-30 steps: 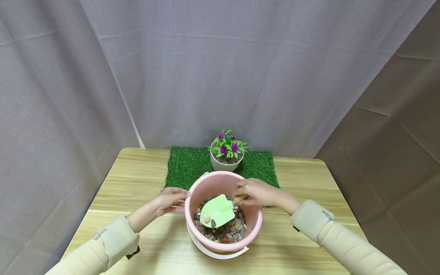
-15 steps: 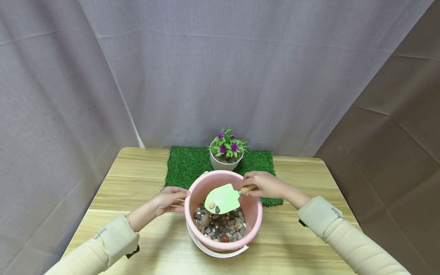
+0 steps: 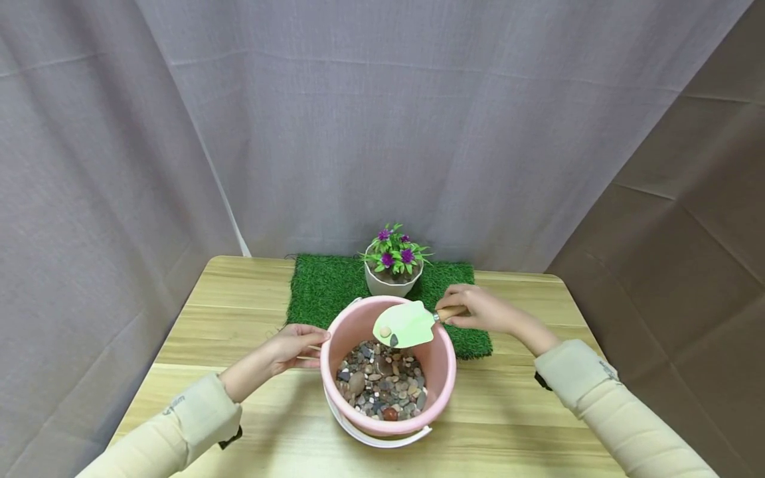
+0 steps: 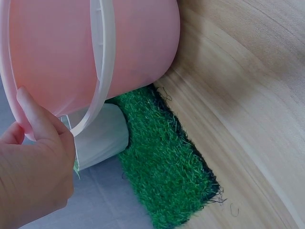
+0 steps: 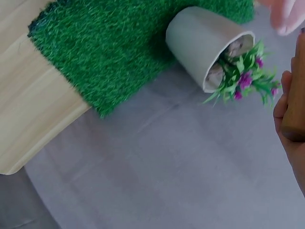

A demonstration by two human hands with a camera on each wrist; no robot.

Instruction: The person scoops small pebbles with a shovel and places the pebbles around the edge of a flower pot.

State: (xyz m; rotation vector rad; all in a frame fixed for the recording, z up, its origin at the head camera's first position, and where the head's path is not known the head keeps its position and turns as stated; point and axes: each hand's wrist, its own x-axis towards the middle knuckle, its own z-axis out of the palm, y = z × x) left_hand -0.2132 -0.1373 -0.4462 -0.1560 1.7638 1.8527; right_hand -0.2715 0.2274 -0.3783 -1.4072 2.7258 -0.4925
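Note:
A pink bucket [image 3: 443,385] with pebbles [image 3: 382,378] in its bottom stands on the table. My left hand [image 3: 295,350] pinches the bucket's rim on the left side; in the left wrist view the thumb [image 4: 35,114] lies on the outer wall. With my right hand [image 3: 481,309] I hold a garden trowel by its wooden handle [image 3: 452,312]. Its light green blade [image 3: 412,322] is over the bucket's far right part, carrying a tan pebble [image 3: 385,331] and a dark pebble [image 3: 393,340]. In the right wrist view the wooden handle [image 5: 296,95] shows only at the right edge.
Behind the bucket, a white pot [image 3: 391,287] with a purple-flowered plant [image 3: 396,251] stands on a green turf mat [image 3: 323,285]. The bucket's white handle [image 3: 382,443] hangs down at the front. A grey curtain [image 3: 382,133] rises behind the wooden table [image 3: 239,299].
My right hand has lifted the trowel and moved it right and away from me, uncovering more pebbles in the bucket. The two pebbles stay on the blade. My left hand keeps its place.

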